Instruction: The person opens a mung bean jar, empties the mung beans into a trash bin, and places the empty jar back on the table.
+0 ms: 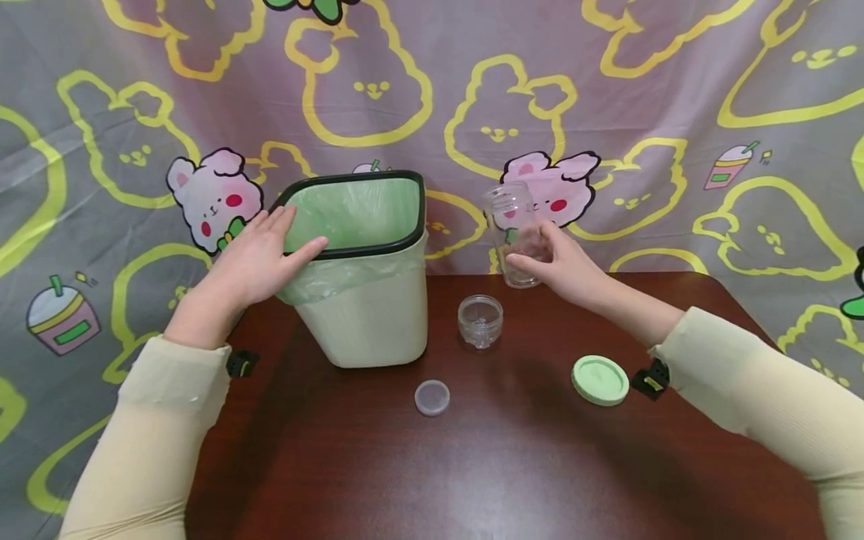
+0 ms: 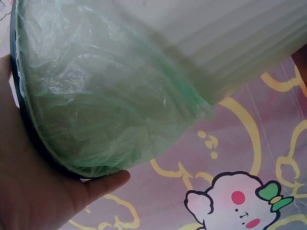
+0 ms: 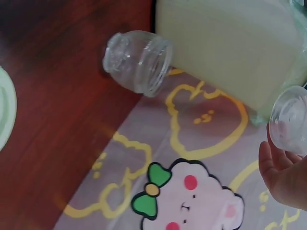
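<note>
A cream trash bin (image 1: 364, 315) with a black rim and a green plastic liner (image 2: 96, 105) stands on the table at left of centre. My left hand (image 1: 253, 259) rests on the bin's left rim, fingers and thumb stretched out. Above the table's back edge, to the right of the bin, my right hand (image 1: 560, 262) grips a clear jar (image 1: 509, 217) by its lower part. The jar is upright, slightly tilted, with a threaded, uncovered mouth. In the right wrist view, the jar's base (image 3: 290, 120) shows above the fingers at the right edge.
A small clear cup-shaped container (image 1: 481, 322) stands right of the bin. In front of it lies a small translucent lid (image 1: 432, 397). A round green lid (image 1: 600, 380) lies farther right on the dark wooden table (image 1: 432, 480). A patterned cloth (image 1: 432, 90) hangs behind.
</note>
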Demonstrator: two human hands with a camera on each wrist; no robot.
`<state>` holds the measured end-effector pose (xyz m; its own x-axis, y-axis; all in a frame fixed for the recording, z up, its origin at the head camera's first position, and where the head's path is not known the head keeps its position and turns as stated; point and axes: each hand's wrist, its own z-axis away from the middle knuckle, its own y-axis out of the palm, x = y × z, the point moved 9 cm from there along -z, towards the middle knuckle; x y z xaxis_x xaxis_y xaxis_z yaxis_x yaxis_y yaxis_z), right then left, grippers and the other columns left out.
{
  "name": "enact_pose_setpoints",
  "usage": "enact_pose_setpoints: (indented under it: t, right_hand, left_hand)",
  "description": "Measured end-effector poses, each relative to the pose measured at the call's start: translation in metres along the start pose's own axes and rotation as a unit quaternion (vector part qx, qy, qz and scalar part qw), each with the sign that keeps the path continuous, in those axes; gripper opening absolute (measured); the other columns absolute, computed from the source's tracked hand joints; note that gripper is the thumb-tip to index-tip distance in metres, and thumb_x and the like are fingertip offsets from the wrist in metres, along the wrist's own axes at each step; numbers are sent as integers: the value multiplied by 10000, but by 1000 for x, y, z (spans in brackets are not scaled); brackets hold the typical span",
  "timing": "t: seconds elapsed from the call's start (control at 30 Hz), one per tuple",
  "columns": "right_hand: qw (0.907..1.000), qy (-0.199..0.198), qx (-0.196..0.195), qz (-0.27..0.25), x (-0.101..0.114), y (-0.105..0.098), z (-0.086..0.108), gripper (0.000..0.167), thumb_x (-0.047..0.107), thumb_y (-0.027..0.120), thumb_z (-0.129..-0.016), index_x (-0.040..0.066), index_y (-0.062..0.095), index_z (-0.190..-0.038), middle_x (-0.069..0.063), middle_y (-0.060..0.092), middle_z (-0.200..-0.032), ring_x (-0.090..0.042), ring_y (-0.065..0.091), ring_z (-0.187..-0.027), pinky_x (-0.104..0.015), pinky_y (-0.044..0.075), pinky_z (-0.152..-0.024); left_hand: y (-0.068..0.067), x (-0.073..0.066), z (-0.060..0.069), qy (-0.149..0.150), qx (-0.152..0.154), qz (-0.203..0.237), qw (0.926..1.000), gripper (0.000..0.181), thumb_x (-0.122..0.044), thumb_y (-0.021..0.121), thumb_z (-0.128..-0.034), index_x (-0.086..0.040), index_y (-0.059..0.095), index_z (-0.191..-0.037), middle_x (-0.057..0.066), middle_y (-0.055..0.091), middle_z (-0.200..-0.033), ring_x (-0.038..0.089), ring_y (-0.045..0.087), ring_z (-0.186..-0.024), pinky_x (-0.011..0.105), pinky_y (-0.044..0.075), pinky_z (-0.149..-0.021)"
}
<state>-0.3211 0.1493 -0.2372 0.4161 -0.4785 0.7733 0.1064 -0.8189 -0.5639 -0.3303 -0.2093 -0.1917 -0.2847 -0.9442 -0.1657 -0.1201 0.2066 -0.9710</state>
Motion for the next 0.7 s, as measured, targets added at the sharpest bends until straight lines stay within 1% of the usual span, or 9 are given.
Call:
enact_pose_setpoints:
  t: [0.13,0.27,0.37,0.5,0.6,0.7]
  right_hand:
    - [9999,108,-17,41,-11,-1,5,449,223,635,-949,-11,420,-1267,-182,634,-1182,-244,580,-1077,-293,451,-804]
    - [9998,181,18,24,-24,-1,9,454,234,640,-949,-14,415,-1256,-180,643,-1202,-239,595,-1075,-284,466,-766]
    - [9998,152,-26,154,-32,-1,11,414,244,666,-933,-2,467,-1201,-149,626,-1180,-232,575,-1031,-312,464,-753]
    - [9987,170,-74,473,-45,0,14,409,284,701,-908,35,521,-1177,-116,573,-1094,-232,529,-973,-372,444,-778]
    - [9976,211,-56,654,-55,0,15,431,301,711,-900,37,528,-1187,-119,585,-1064,-251,538,-997,-401,431,-809]
    - [9965,262,-19,789,-66,-1,16,413,304,722,-891,34,531,-1140,-116,586,-1070,-265,544,-1024,-413,430,-814]
  left_hand:
    - [0,1,0,-1,-7,18,10000,973,-713,315,-925,17,117,-1536,262,124,-1571,447,50,-1433,581,73,-1125]
    - [0,1,1,8,-25,24,10000,973,-712,312,-926,22,116,-1535,267,124,-1569,448,53,-1432,582,72,-1125]
    - [0,1,1,19,-44,13,10000,971,-711,309,-928,23,117,-1534,268,125,-1568,447,57,-1432,581,75,-1125]
    - [1,1,0,24,-41,-16,10000,969,-708,317,-929,24,123,-1534,270,126,-1567,444,60,-1433,575,78,-1128]
    - [1,1,0,31,-34,-53,10000,969,-708,315,-929,25,127,-1533,273,124,-1567,443,60,-1433,570,79,-1130]
    - [0,0,0,60,-49,-112,9999,964,-708,303,-932,26,131,-1532,274,117,-1567,438,56,-1435,562,79,-1133]
